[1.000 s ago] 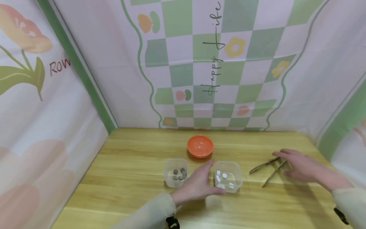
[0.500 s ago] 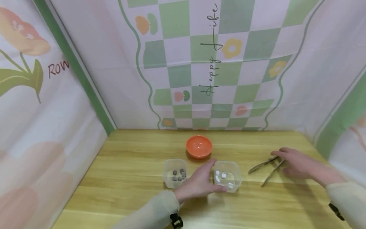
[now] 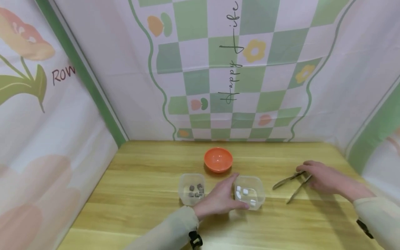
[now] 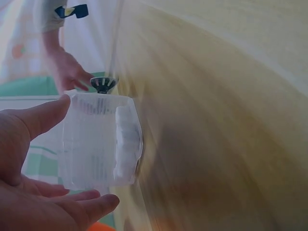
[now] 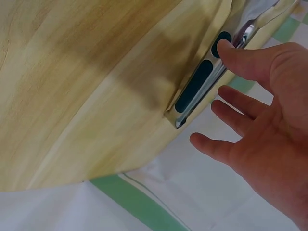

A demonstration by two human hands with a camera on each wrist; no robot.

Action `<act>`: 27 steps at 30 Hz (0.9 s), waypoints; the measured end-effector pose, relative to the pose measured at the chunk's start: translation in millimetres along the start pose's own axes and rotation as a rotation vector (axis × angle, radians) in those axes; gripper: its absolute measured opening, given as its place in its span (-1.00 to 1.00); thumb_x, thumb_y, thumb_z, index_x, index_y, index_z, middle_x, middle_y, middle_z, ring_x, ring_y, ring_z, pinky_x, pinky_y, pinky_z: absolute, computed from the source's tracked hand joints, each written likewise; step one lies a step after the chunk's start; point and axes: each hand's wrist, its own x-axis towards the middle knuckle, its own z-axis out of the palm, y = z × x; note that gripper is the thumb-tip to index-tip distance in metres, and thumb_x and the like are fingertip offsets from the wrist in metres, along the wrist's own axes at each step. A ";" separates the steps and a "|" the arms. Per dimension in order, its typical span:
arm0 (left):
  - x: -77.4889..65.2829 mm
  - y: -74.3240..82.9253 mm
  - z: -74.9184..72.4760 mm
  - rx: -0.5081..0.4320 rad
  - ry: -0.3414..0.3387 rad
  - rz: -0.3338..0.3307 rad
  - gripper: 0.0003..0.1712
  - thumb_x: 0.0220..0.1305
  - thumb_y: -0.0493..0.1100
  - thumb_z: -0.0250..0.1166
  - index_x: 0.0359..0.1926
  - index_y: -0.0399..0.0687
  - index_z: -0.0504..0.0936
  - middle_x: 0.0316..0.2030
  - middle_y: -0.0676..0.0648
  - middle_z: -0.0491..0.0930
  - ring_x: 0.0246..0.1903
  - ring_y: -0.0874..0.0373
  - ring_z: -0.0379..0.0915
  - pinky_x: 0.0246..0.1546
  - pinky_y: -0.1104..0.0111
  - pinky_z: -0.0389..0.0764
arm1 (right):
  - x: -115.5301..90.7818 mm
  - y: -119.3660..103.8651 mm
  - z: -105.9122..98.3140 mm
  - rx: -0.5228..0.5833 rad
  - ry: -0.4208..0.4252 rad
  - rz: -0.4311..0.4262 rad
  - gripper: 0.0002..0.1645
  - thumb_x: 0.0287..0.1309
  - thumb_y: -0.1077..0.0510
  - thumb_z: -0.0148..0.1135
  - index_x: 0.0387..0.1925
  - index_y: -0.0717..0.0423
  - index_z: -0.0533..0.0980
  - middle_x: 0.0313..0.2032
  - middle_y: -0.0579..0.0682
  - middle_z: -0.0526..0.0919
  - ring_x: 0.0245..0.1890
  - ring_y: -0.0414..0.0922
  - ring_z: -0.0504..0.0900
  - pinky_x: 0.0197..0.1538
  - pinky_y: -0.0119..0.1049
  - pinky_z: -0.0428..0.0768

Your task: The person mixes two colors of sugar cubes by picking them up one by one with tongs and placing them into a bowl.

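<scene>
Head view: left tub (image 3: 185, 189) holds dark cubes (image 3: 192, 188); right tub (image 3: 257, 188), white cubes (image 3: 245, 191). Left hand (image 3: 220, 198) and right hand (image 3: 325, 178) spread fingers wide; tongs (image 3: 299, 190) slant, tips near-left.

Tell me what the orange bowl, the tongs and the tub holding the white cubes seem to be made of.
Orange bowl: probably plastic, glossy, with bright highlights inside.
Tongs: likely metal, given the shiny edges; the dark handle panels could be rubber or plastic.
Tub: likely smooth, translucent plastic, since the white cubes show through its wall.
</scene>
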 end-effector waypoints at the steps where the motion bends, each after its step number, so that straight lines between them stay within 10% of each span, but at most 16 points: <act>1: 0.3 0.1 -0.1 0.000 -0.001 -0.003 0.27 0.07 0.13 0.66 0.66 -0.01 0.13 0.60 -0.06 0.17 0.54 0.02 0.13 0.52 0.09 0.21 | 0.5 0.3 0.4 0.000 -0.004 0.004 -0.33 -0.32 0.52 0.46 0.02 0.39 0.61 0.01 0.56 0.56 -0.02 0.53 0.57 0.03 0.44 0.58; 27: 7.7 -9.1 0.8 -0.020 -0.018 0.020 0.29 0.00 0.10 0.70 0.64 -0.03 0.17 0.54 -0.02 0.30 0.49 0.06 0.22 0.48 0.10 0.29 | 1.5 3.6 6.1 0.006 0.023 0.019 -0.48 -0.21 0.38 0.61 -0.10 0.26 0.63 -0.16 0.30 0.65 -0.19 0.33 0.67 -0.20 0.32 0.70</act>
